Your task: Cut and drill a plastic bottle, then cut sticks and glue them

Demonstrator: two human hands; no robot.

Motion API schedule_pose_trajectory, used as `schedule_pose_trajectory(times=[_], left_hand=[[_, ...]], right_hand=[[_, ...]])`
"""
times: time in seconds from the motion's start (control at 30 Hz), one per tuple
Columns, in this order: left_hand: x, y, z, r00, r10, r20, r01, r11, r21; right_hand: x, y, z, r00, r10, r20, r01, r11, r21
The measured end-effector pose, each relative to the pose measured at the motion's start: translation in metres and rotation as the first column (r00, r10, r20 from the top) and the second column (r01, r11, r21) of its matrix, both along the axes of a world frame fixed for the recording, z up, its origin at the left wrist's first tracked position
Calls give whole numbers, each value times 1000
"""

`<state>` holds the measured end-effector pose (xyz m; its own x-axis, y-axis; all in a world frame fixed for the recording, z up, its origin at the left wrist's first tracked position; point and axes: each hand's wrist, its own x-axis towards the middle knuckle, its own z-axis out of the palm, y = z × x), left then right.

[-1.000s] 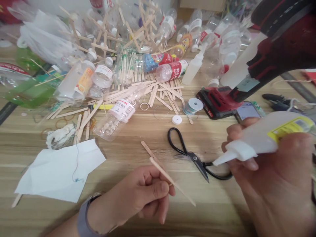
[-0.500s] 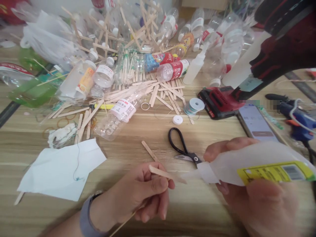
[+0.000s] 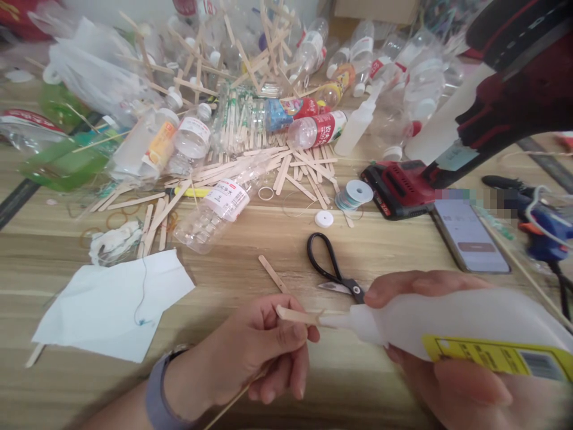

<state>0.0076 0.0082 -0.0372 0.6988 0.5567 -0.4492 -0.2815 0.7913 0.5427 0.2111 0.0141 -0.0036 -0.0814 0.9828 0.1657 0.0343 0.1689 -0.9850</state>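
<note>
Between the thumb and fingers of my left hand (image 3: 273,346) is a short wooden craft stick (image 3: 298,316), pointing right. A thin wooden skewer (image 3: 230,406) runs out below the same hand; whether it is gripped there or joined to the stick I cannot tell. My right hand (image 3: 452,358) is wrapped round a white squeeze glue bottle (image 3: 474,313) with a yellow label, tipped onto its side. The bottle's nozzle meets the right end of the stick. Just behind lie black-handled scissors (image 3: 338,272), partly covered by my right hand, and another craft stick (image 3: 271,272).
Plastic bottles (image 3: 215,206) and loose craft sticks (image 3: 286,167) crowd the back. A red-black cordless drill (image 3: 403,185) stands at right beside a phone (image 3: 470,233) and a blue glue gun (image 3: 546,227). White paper (image 3: 111,304) lies at left; a thread spool (image 3: 353,194) sits mid-table.
My right hand has levelled the glue bottle and shifted it slightly left, its nozzle now on the stick's end. My left hand and the stick have barely moved.
</note>
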Motion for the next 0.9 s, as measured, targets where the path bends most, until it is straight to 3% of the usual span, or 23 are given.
schedule_pose_trajectory(times=[0.2, 0.47, 0.7, 0.9], left_hand=[[1, 0, 1, 1000, 7, -9, -7, 1000, -7], [1, -2, -3, 1000, -24, 20, 24, 1000, 4], [1, -3, -3, 999, -33, 14, 32, 998, 45], [1, -2, -2, 999, -41, 8, 40, 997, 63]], right_hand=[[3, -2, -8, 991, 66, -114, -71, 996, -46], [2, 3, -13, 974, 56, -221, -87, 988, -129], [-3, 6, -9, 970, 26, -242, -62, 988, -140], [-3, 8, -8, 973, 85, -216, -109, 989, -101]])
